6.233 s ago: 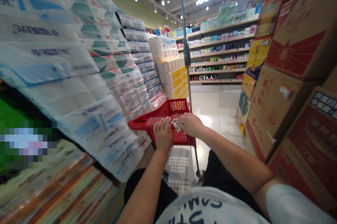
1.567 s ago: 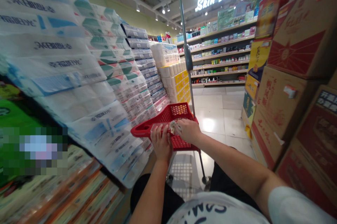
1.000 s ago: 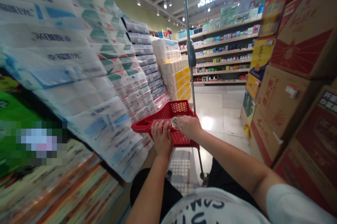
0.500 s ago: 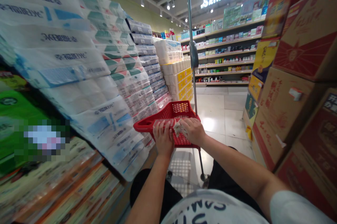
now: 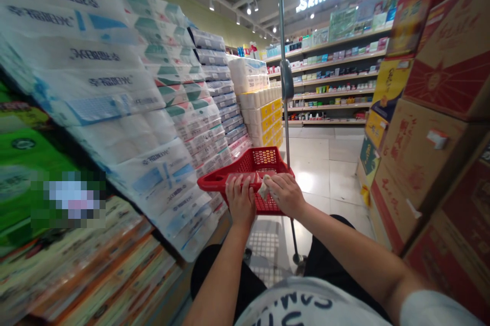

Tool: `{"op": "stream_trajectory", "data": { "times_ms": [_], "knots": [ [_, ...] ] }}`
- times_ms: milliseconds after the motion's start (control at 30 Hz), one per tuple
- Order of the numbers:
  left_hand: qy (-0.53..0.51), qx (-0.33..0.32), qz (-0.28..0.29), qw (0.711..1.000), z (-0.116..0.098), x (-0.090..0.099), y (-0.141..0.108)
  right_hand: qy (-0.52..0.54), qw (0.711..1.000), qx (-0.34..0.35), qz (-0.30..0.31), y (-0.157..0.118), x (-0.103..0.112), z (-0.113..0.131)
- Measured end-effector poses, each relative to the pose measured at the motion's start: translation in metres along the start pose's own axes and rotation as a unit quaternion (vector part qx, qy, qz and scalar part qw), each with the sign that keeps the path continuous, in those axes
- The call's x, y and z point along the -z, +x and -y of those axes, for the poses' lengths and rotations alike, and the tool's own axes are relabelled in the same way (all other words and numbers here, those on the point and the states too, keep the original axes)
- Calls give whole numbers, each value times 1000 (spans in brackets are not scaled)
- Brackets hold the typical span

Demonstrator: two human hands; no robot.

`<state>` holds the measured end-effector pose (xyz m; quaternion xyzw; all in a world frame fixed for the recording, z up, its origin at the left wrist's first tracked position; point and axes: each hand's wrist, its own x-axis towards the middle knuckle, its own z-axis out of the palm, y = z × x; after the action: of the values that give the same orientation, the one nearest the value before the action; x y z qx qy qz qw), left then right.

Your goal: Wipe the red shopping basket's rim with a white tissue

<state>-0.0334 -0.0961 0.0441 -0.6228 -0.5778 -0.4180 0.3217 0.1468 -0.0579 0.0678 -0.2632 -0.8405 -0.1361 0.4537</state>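
while curled closed over the red plastic rim of a shopping basket (image 5: 214, 181), left hand (image 5: 240, 201) just beside a crumpled white tissue (image 5: 264, 188); right hand (image 5: 285, 194) nearer, fingers pinched on the tissue from its right, long axis tilted upward, between both hands above the rim.
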Motion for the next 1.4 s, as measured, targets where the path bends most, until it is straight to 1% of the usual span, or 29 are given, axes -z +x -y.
{"op": "stream_trajectory", "data": {
  "times_ms": [133, 167, 300, 467, 500, 633, 833, 1000, 1067, 1200, 1267, 1333, 1400],
  "knots": [
    [-1, -3, 0, 1000, -1, 2, 0, 20, 997, -76, 25, 10, 4, -1],
    [-2, -3, 1, 1000, -1, 2, 1, 21, 996, -82, 25, 12, 4, -2],
    [0, -4, 11, 1000, -1, 3, 1, 18, 998, -67, -1, 12, 5, -6],
    [-5, -2, 4, 1000, -2, 4, 1, 22, 992, -116, 43, 13, 6, -7],
    [-8, -1, 4, 1000, -2, 4, 0, 20, 993, -111, 41, 12, 6, -7],
    [-11, -2, 8, 1000, -1, 3, 0, 13, 998, -67, 3, 8, 5, -9],
    [-10, 1, 11, 1000, -1, 3, 1, 8, 996, -83, 26, 9, 4, -11],
    [-10, -2, 7, 1000, -1, 2, 0, 4, 998, -58, -3, 5, 4, -11],
    [-7, -1, 3, 1000, -2, 2, 0, 13, 998, -65, 9, 8, 6, -12],
    [-12, -5, 6, 1000, -2, 3, 1, 19, 987, -128, 93, 17, 11, -18],
    [-12, -5, 7, 1000, -2, 4, 1, 21, 989, -115, 91, 19, 13, -21],
    [-11, -7, 10, 1000, -2, 4, 1, 27, 993, -92, 67, 19, 14, -23],
    [-10, -8, 13, 1000, -2, 3, 1, 33, 993, -97, 62, 18, 15, -24]
  ]
}}
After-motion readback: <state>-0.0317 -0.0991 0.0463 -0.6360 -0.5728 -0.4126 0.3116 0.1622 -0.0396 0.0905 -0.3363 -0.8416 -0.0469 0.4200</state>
